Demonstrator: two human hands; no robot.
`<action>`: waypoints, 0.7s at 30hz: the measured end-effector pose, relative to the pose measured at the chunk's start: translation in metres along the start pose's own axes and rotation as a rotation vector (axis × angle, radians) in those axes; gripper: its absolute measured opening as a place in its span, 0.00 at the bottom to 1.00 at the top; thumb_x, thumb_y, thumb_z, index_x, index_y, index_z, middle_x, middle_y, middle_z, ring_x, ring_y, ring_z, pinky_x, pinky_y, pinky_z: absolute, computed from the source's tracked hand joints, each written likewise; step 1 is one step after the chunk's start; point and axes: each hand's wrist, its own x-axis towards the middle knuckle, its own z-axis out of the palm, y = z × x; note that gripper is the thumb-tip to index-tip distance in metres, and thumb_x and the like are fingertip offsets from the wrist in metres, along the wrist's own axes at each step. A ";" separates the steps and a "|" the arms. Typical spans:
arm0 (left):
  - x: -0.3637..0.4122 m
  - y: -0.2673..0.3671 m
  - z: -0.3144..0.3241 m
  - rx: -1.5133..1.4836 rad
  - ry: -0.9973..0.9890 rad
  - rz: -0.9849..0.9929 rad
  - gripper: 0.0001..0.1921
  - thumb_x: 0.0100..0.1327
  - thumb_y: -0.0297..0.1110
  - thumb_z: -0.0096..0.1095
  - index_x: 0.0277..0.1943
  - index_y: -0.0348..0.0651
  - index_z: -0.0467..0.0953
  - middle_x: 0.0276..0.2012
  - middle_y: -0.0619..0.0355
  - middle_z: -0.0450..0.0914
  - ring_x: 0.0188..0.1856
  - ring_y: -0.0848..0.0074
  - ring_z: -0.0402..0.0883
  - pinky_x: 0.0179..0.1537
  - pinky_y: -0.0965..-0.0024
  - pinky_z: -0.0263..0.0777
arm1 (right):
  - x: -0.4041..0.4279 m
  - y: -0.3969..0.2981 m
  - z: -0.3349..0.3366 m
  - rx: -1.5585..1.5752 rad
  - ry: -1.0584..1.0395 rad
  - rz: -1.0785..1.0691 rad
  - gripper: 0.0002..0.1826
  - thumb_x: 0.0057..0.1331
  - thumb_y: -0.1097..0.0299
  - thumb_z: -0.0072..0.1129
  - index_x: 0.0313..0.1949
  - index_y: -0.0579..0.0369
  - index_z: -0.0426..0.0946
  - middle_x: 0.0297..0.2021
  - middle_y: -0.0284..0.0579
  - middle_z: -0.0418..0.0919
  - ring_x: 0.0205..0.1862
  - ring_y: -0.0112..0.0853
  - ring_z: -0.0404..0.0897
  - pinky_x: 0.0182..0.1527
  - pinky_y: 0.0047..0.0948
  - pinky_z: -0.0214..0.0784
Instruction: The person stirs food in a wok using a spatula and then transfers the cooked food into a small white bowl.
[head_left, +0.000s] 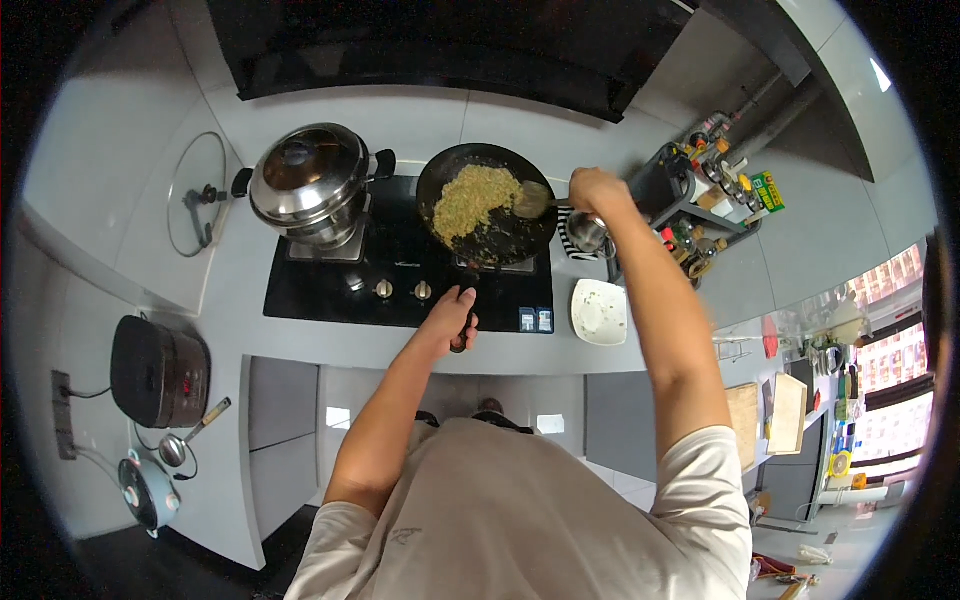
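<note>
My left hand (450, 321) grips the black handle (469, 281) of a dark frying pan (491, 244), which sits over the right burner of the black gas cooktop (390, 296). Yellow-green chopped food (471, 201), perhaps fried rice or egg, is heaped over the left and upper part of the pan. On the right, my right hand (598, 191) is closed around the handle of a spatula (532, 200). Its broad blade lies in the pan against the right edge of the food. The rest of the spatula's handle is hidden by my hand.
A lidded steel pot (307, 184) stands on the left burner. Right of the cooktop are a white square dish (599, 312) with food remnants, a metal cup (586, 231) and a rack (679, 199) of seasoning bottles. A dark range hood (450, 49) overhangs the back.
</note>
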 end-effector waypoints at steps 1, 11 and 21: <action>0.001 0.000 0.005 0.001 0.007 0.005 0.37 0.76 0.47 0.49 0.78 0.52 0.38 0.26 0.60 0.72 0.19 0.77 0.70 0.16 0.70 0.66 | 0.015 0.001 0.022 0.000 0.003 0.007 0.16 0.62 0.72 0.58 0.49 0.59 0.81 0.52 0.58 0.81 0.55 0.51 0.81 0.53 0.47 0.76; 0.002 -0.003 -0.004 -0.037 0.022 0.013 0.36 0.76 0.45 0.49 0.78 0.51 0.40 0.25 0.58 0.70 0.17 0.76 0.70 0.14 0.70 0.66 | -0.079 -0.028 0.040 -0.081 0.482 -0.246 0.13 0.65 0.65 0.57 0.47 0.44 0.84 0.42 0.51 0.85 0.41 0.49 0.86 0.43 0.47 0.79; 0.005 0.001 0.010 0.016 -0.020 0.002 0.36 0.76 0.46 0.48 0.78 0.51 0.39 0.25 0.59 0.70 0.17 0.76 0.70 0.14 0.71 0.67 | -0.016 -0.014 0.136 0.594 0.086 -0.305 0.13 0.61 0.62 0.62 0.45 0.45 0.86 0.41 0.48 0.86 0.46 0.45 0.84 0.49 0.40 0.77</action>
